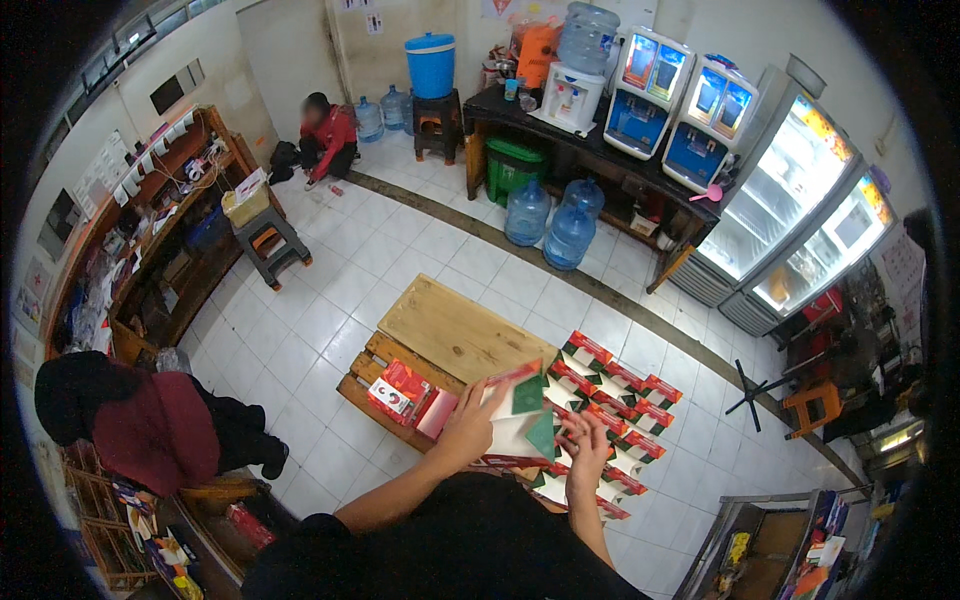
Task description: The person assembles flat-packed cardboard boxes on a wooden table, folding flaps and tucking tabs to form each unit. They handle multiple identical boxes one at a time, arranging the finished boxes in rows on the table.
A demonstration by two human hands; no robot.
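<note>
Wooden bench below, the left hand grips a box (light, crushable card, probably; best held by its walls), the right hand curled alongside, its grasp unclear.

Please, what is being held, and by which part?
An open red-and-green cardboard box: the left hand grips its left side. The right hand is at its right-side flaps; contact is unclear.

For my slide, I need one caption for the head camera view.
Left hand holding an open carton, right hand beside its green flaps, at a wooden table.
</note>
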